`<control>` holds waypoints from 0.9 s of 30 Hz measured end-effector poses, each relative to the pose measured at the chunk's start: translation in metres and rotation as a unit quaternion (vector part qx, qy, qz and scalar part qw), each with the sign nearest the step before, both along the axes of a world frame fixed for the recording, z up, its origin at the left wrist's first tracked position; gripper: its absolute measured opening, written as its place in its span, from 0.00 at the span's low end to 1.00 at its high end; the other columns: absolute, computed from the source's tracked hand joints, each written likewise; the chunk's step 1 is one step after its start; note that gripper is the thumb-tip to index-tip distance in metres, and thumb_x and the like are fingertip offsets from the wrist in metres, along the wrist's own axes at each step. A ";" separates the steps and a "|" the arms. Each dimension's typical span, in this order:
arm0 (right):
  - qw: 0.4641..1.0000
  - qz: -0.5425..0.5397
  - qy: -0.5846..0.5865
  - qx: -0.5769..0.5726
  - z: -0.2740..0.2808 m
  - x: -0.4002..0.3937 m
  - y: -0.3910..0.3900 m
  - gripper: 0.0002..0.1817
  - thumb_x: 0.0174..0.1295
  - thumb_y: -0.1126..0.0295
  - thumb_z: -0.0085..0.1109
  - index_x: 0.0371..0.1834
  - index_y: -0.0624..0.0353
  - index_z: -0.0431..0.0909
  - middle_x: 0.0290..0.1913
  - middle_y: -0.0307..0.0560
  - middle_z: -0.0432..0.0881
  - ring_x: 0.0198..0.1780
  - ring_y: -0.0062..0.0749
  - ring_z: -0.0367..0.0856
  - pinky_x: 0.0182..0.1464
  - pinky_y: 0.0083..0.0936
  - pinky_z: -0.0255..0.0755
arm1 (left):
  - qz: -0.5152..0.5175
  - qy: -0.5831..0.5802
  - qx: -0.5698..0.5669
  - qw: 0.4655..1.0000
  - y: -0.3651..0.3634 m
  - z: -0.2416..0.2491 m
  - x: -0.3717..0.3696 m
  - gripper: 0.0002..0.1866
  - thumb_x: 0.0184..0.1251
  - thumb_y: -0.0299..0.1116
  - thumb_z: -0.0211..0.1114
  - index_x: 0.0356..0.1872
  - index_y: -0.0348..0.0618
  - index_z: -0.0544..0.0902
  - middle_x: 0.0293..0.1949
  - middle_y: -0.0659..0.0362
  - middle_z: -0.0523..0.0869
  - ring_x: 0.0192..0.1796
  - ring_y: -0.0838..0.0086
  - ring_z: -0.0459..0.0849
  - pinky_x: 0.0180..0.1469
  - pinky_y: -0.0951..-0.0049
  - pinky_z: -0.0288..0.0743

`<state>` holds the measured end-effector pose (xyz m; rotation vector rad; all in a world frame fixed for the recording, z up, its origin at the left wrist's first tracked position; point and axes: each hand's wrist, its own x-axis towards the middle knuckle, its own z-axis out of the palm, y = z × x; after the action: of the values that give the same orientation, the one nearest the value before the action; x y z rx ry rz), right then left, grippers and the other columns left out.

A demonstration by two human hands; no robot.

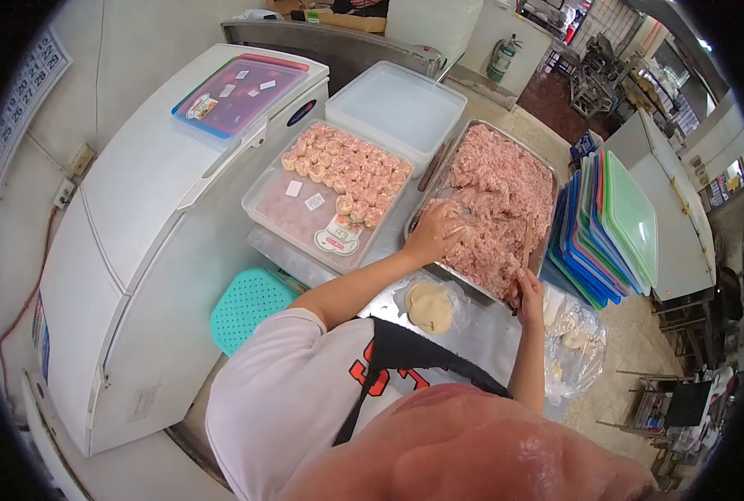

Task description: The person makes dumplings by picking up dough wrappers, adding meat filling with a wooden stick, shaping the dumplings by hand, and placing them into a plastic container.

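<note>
A large metal tray [547, 175] full of pink minced meat [501, 171] lies before me. Over its near left part is my left hand [434, 232], fingers curled; what they hold, if anything, is hard to make out. At the tray's near right corner my right hand [525, 292] is closed around a thin flat stick [529, 242], which points away over the meat. Between my forearms a stack of round pale dough wrappers [429, 307] rests on plastic. Left of the tray, rows of filled dumplings [347, 171] cover the far part of a clear plastic box lid [284, 209].
An empty translucent box [397, 104] sits behind the dumplings. Colored lids [601, 225] stand stacked at the right, near a plastic bag of wrappers [568, 342]. A white chest freezer [150, 250] flanks the left, with a turquoise perforated stool [253, 311] beside it.
</note>
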<state>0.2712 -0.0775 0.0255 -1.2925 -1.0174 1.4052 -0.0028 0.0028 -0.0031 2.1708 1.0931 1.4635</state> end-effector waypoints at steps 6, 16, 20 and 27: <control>1.000 0.004 -0.010 0.002 0.003 -0.001 -0.001 0.12 0.70 0.60 0.53 0.32 0.55 0.71 0.16 0.33 0.67 0.12 0.15 0.59 0.13 0.14 0.50 | 0.007 -0.003 0.012 1.000 -0.002 0.003 0.000 0.12 0.60 0.36 0.66 0.36 0.36 0.84 0.53 0.44 0.75 0.59 0.49 0.70 0.64 0.53 0.62; 1.000 0.010 0.000 0.017 0.002 0.000 -0.001 0.13 0.70 0.59 0.53 0.32 0.56 0.72 0.16 0.33 0.66 0.11 0.15 0.58 0.13 0.14 0.49 | 0.007 0.004 -0.014 1.000 0.000 0.000 0.001 0.14 0.61 0.39 0.65 0.38 0.39 0.85 0.54 0.43 0.75 0.60 0.48 0.70 0.65 0.53 0.61; 1.000 0.014 0.018 0.010 0.006 -0.003 -0.004 0.13 0.70 0.59 0.52 0.32 0.56 0.72 0.16 0.33 0.66 0.11 0.15 0.57 0.13 0.15 0.50 | -0.003 -0.002 -0.032 0.999 -0.003 0.006 0.000 0.14 0.61 0.40 0.65 0.39 0.39 0.86 0.56 0.43 0.75 0.61 0.47 0.70 0.67 0.53 0.59; 1.000 0.001 0.022 0.012 0.000 0.000 -0.001 0.11 0.68 0.61 0.55 0.35 0.56 0.76 0.16 0.31 0.67 0.12 0.14 0.58 0.13 0.14 0.49 | 0.015 0.014 -0.023 1.000 -0.001 0.000 0.001 0.13 0.61 0.39 0.66 0.39 0.39 0.86 0.55 0.44 0.75 0.62 0.48 0.69 0.67 0.54 0.60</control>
<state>0.2712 -0.0787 0.0259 -1.2389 -1.0038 1.4132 -0.0018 0.0013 -0.0035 2.1583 1.1620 1.4110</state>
